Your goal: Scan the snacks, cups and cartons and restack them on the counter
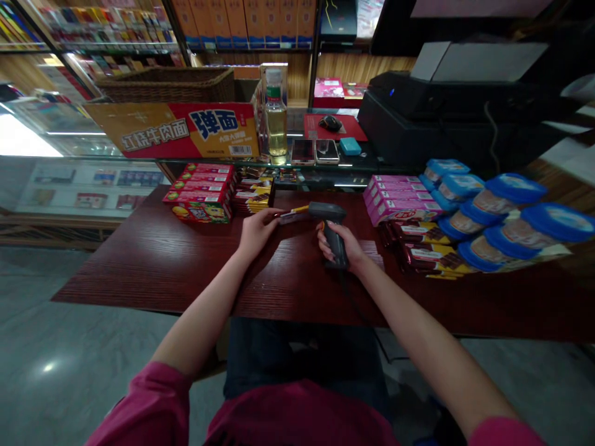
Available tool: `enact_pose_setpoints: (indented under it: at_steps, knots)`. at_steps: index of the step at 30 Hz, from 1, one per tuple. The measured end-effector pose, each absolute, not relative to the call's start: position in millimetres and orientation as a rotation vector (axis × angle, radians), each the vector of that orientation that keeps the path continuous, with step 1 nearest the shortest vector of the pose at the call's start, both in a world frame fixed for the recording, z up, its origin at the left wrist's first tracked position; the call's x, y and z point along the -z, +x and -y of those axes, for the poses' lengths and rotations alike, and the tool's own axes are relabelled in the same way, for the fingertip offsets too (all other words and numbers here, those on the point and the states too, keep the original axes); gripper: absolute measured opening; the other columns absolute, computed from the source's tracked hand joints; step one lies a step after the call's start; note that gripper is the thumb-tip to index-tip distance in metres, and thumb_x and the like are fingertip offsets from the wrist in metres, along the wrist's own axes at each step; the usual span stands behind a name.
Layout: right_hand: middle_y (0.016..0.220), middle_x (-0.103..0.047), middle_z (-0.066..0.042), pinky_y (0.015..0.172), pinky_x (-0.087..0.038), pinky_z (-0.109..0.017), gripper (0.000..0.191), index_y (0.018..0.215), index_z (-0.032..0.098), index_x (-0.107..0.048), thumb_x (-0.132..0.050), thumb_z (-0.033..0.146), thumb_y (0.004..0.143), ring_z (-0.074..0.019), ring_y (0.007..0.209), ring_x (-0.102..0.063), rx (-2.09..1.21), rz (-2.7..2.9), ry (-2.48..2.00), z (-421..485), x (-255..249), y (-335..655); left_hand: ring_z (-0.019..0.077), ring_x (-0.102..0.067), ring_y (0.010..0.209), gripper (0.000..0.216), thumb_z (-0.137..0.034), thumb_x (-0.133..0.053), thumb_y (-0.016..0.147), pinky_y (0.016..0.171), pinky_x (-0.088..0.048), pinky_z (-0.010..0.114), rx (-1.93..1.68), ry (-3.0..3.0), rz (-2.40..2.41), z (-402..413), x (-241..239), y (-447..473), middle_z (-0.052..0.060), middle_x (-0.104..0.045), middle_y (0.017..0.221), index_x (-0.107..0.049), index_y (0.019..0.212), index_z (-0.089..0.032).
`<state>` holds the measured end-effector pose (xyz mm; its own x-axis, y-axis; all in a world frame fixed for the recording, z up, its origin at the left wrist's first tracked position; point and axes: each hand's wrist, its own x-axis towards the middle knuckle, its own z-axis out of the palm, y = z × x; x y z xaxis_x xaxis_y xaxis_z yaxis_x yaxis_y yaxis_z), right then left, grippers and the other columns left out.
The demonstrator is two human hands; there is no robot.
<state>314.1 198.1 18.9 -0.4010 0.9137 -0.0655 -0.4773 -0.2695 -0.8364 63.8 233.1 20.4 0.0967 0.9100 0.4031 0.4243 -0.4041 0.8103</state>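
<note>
My right hand (341,243) is wrapped round the handle of a black barcode scanner (328,211), whose head points left. In my left hand (258,231), the fingers pinch the left end of a chocolate bar (292,215) in a yellow and dark red wrapper. The scanner's head is close by the bar and hides its right end. Left of the bar stand similar yellow-wrapped chocolate bars (255,195) in a stack, beside red boxes (201,192). More chocolate bars (430,255) lie in piles to the right of my right hand.
Pink boxes (400,198) and blue-lidded tubs (506,214) stand on the right of the dark wooden table (186,266). Behind it, a glass counter holds a cardboard box (186,131), a bottle (276,124) and a mouse (330,123). The scanner's cable hangs over the front edge.
</note>
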Motion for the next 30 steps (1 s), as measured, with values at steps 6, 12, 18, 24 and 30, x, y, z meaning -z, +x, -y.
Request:
enact_pose_setpoints:
  at_steps: [6,12,18,24,30]
  knots:
    - [0.065,-0.053,0.005,0.033,-0.036,-0.019,0.034,0.096,0.019,-0.059,-0.074,0.047,0.083,-0.009,0.043,-0.045,-1.828,0.867,-0.69,-198,-18,322,0.0194,-0.069,0.118,0.024,-0.025,-0.055,0.099,0.105,-0.053,0.036,-1.68,2.063,-1.509,-225,-39,34,0.006,-0.076,0.121,-0.07,0.117,-0.021]
    - [0.065,-0.053,0.004,0.033,-0.035,-0.019,0.036,0.096,0.019,-0.06,-0.075,0.048,0.08,-0.009,0.043,-0.044,-1.847,0.867,-0.692,-198,-18,321,0.0236,-0.07,0.12,0.03,-0.014,-0.048,0.097,0.105,-0.053,0.039,-1.374,2.256,-1.799,-237,-34,14,0.009,-0.075,0.124,-0.069,0.117,-0.021]
    - [0.065,-0.053,0.004,0.033,-0.035,-0.019,0.032,0.096,0.019,-0.059,-0.073,0.046,0.083,-0.0102,0.044,-0.045,-1.872,0.868,-0.696,-198,-20,321,0.0289,-0.061,0.134,0.044,-0.01,-0.037,0.097,0.11,-0.051,0.043,-0.99,2.347,-2.045,-239,-30,22,0.016,-0.064,0.143,-0.066,0.13,-0.016]
    - [0.066,-0.053,0.004,0.033,-0.035,-0.019,0.034,0.095,0.019,-0.061,-0.074,0.047,0.081,-0.0096,0.044,-0.044,-1.891,0.875,-0.715,-196,-20,321,0.038,-0.036,0.153,0.059,-0.012,-0.042,0.092,0.125,-0.033,0.051,-0.797,2.426,-2.089,-238,-30,42,0.034,-0.045,0.155,-0.046,0.146,0.012]
    - [0.065,-0.052,0.003,0.034,-0.037,-0.019,0.033,0.095,0.019,-0.062,-0.073,0.047,0.082,-0.0098,0.044,-0.044,-1.889,0.878,-0.723,-197,-17,321,0.0335,-0.025,0.159,0.07,-0.02,-0.044,0.095,0.129,-0.02,0.054,-0.791,2.559,-1.991,-226,-28,63,0.019,-0.032,0.167,-0.03,0.162,-0.008]
